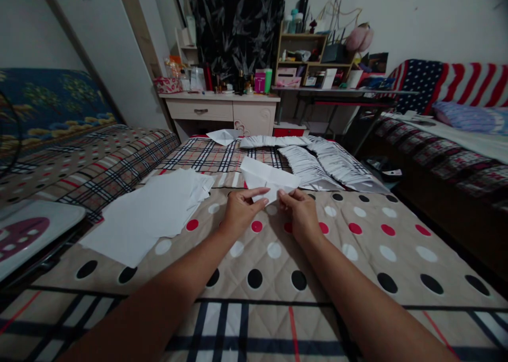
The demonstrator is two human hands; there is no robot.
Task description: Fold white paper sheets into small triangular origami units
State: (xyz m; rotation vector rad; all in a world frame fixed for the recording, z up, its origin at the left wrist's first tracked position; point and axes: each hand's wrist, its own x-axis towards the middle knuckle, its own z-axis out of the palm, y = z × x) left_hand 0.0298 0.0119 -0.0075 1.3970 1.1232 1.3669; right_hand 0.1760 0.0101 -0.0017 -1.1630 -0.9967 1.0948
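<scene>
Fingers of both hands drawn in to narrow pinches at the near edge of one folded white paper sheet (270, 172). Left hand (238, 213): index extended across the lower left part of the sheet, thumb just below it, paper held between the two. Right hand (300, 211): thumb and bent index closed on the lower right edge. Sheet position: mostly beyond the fingertips, tilted, a crease running across it, its lowest part between the two hands, above a beige quilted bedcover with black, white and red dots (273, 269).

Surroundings: to the left, a spread pile of flat white paper sheets (145, 208), well apart from the left hand. Beyond and right of the held sheet, long overlapping rows of folded white papers (311, 167); the nearest row lies near the sheet's right corner, contact uncertain. Farther back, a single folded white paper (223, 136) lies near the bed's far edge.

Labels: magenta box (260, 80) and bright green tube (268, 80) stand together on a white wooden dresser (198, 109); any print too small to read. Pale pink box on the shelf (288, 73): marking illegible. Stars-and-stripes cloth (456, 84) at right: pattern clear.
</scene>
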